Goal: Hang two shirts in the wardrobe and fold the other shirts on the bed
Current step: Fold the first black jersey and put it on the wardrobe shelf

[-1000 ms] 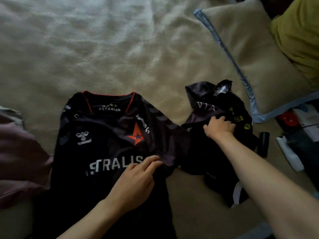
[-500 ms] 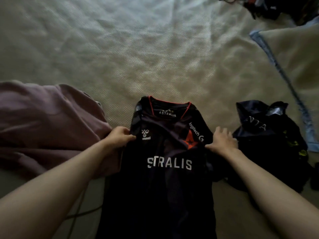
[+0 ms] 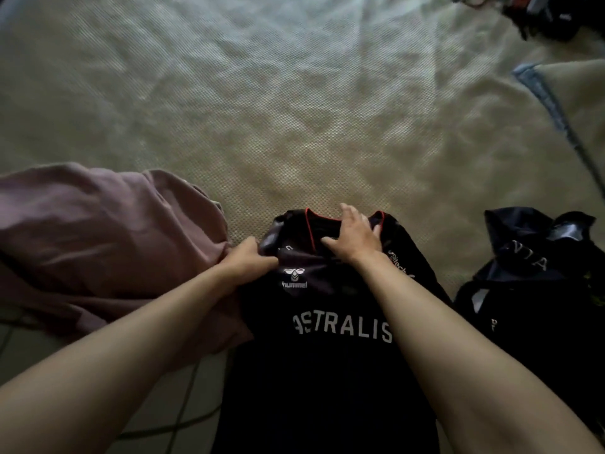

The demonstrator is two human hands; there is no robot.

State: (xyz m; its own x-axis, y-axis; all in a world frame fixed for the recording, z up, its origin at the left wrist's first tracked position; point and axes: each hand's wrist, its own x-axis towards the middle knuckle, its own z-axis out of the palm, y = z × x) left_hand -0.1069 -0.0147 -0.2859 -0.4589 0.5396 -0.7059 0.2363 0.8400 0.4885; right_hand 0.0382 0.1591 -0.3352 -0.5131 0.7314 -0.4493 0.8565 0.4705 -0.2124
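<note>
Left hand (image 3: pixel 247 262) pinching dark jersey (image 3: pixel 330 371) shoulder; right hand (image 3: pixel 355 237) spread flat on collar. Mauve garment (image 3: pixel 108 244) lower left, crumpled dark shirt (image 3: pixel 537 283) lower right.

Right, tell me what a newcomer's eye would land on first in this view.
First the dark jersey lettered ASTRALIS, spread face up at bottom centre of the beige bedspread. Next the two hands on it: the left hand grips its shoulder edge, the right hand lies over the red-trimmed collar. A mauve garment is heaped to the left, a crumpled dark shirt to the right.
</note>
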